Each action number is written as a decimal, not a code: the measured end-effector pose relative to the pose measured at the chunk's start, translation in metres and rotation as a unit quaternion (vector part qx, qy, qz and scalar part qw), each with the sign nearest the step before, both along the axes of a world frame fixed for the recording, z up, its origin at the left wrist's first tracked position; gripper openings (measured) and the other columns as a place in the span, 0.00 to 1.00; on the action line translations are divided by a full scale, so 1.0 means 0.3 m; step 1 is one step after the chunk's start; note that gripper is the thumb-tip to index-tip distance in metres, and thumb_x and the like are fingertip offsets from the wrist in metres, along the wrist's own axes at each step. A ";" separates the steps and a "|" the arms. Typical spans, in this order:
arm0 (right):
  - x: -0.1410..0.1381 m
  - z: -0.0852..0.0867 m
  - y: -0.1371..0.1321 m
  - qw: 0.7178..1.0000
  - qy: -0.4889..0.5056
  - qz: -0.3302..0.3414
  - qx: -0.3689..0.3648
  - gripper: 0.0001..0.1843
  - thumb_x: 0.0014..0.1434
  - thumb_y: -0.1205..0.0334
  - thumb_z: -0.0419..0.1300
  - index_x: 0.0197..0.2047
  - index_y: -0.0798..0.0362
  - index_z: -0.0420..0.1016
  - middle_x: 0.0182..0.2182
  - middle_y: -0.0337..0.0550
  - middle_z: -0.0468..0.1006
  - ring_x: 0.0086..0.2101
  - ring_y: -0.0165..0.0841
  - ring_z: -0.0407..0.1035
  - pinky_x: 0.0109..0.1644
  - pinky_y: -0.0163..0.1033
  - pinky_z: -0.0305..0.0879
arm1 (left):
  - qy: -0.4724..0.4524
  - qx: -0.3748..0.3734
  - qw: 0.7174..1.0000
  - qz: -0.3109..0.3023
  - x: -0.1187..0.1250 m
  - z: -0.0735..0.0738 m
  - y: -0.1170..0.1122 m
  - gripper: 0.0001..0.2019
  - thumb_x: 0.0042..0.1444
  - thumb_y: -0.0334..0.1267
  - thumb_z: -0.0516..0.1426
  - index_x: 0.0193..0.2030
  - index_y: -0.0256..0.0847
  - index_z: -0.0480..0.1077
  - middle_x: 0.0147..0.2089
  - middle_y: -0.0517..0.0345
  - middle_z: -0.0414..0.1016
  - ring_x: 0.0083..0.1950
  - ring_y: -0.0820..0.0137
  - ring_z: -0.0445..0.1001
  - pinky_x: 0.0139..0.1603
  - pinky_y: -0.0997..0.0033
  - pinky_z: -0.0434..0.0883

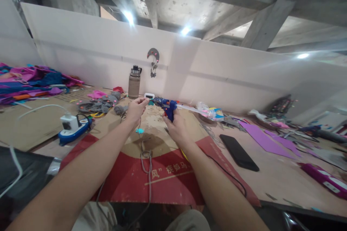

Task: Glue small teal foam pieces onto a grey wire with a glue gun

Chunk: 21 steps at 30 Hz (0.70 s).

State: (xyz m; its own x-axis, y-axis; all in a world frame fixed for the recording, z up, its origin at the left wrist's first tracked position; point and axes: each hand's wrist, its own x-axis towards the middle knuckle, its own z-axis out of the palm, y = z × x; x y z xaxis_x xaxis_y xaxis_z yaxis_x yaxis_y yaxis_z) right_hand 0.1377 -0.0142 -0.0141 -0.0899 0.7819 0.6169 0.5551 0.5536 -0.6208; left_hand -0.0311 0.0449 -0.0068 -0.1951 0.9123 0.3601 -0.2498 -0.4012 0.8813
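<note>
My right hand (177, 128) is wrapped round the handle of a blue hot glue gun (169, 107), whose nozzle faces left. A long clear glue stick (189, 108) runs out of its back end. My left hand (137, 110) is closed in a pinch close to the nozzle; what its fingertips hold is too small to make out, though a bit of teal (150, 103) shows beside them. Below the left hand a thin grey cord (146, 155) trails down in loops over the red and tan cardboard (121, 184).
Left are a blue power strip (74, 132), grey felt pieces (99, 104) and a heap of coloured felt (29, 83). A bottle (134, 85) stands by the white partition. Right lie a black phone (238, 151), purple sheets (262, 139) and a magenta device (325, 179).
</note>
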 end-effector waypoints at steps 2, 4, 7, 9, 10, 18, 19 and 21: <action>0.000 -0.002 0.002 1.000 0.002 -0.004 0.004 0.14 0.54 0.60 0.52 0.45 0.52 0.63 0.34 0.46 0.73 0.33 0.37 0.68 0.39 0.41 0.63 | 0.000 0.000 1.000 -0.003 0.001 -0.001 0.001 0.15 0.39 0.44 0.63 0.30 0.35 0.70 0.17 0.68 0.57 0.16 0.82 0.49 0.16 0.77 0.41; 0.000 -0.004 0.004 1.000 0.008 -0.008 0.015 0.14 0.54 0.60 0.52 0.45 0.52 0.63 0.36 0.46 0.73 0.34 0.37 0.68 0.40 0.42 0.62 | 0.002 0.000 1.000 -0.005 0.001 0.000 0.000 0.15 0.39 0.44 0.63 0.30 0.35 0.70 0.17 0.68 0.57 0.16 0.82 0.49 0.16 0.77 0.41; -0.001 -0.003 0.003 1.000 0.008 -0.007 0.014 0.14 0.54 0.60 0.52 0.44 0.52 0.64 0.35 0.45 0.73 0.34 0.37 0.67 0.40 0.42 0.62 | 0.001 -0.002 1.000 -0.001 0.003 0.001 -0.003 0.15 0.39 0.44 0.63 0.30 0.36 0.70 0.17 0.68 0.58 0.16 0.82 0.49 0.17 0.77 0.41; -0.001 0.000 -0.002 1.000 0.002 -0.004 0.005 0.13 0.54 0.60 0.52 0.44 0.52 0.64 0.33 0.45 0.73 0.32 0.37 0.67 0.39 0.41 0.62 | 0.000 -0.002 1.000 0.000 0.004 0.002 -0.004 0.14 0.39 0.44 0.63 0.30 0.36 0.70 0.17 0.68 0.58 0.16 0.82 0.49 0.16 0.77 0.41; -0.002 0.002 -0.005 1.000 -0.001 -0.003 0.002 0.13 0.54 0.60 0.52 0.44 0.52 0.64 0.33 0.45 0.73 0.32 0.36 0.67 0.38 0.41 0.62 | -0.001 -0.002 1.000 -0.001 0.004 0.003 -0.004 0.14 0.39 0.44 0.62 0.30 0.35 0.70 0.17 0.68 0.57 0.16 0.82 0.49 0.16 0.77 0.41; 0.000 0.000 0.000 1.000 0.011 0.000 0.005 0.15 0.54 0.60 0.52 0.45 0.52 0.63 0.35 0.45 0.73 0.34 0.37 0.67 0.40 0.41 0.62 | -0.009 -0.007 1.000 -0.005 0.002 0.003 -0.002 0.14 0.39 0.44 0.63 0.30 0.36 0.70 0.16 0.68 0.57 0.16 0.83 0.49 0.17 0.77 0.41; 0.001 -0.001 0.001 1.000 0.013 0.002 0.007 0.14 0.54 0.60 0.52 0.45 0.52 0.64 0.35 0.45 0.73 0.34 0.36 0.67 0.40 0.41 0.62 | -0.009 -0.006 1.000 -0.005 0.002 0.003 -0.002 0.14 0.39 0.44 0.63 0.30 0.36 0.70 0.16 0.69 0.57 0.16 0.82 0.49 0.17 0.77 0.41; 0.002 -0.001 0.002 1.000 0.014 0.003 0.009 0.13 0.54 0.60 0.52 0.44 0.51 0.64 0.35 0.44 0.73 0.34 0.36 0.67 0.41 0.41 0.62 | -0.007 -0.003 1.000 -0.004 0.001 0.002 -0.001 0.14 0.39 0.44 0.63 0.30 0.36 0.70 0.16 0.68 0.57 0.16 0.82 0.49 0.17 0.77 0.41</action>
State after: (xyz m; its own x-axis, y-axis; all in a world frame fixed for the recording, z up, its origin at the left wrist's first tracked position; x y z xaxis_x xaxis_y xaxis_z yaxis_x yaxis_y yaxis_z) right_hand 0.1382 -0.0135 -0.0143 -0.0776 0.7702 0.6331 0.5339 0.5684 -0.6260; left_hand -0.0308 0.0446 -0.0061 -0.1935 0.9160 0.3514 -0.2646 -0.3936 0.8804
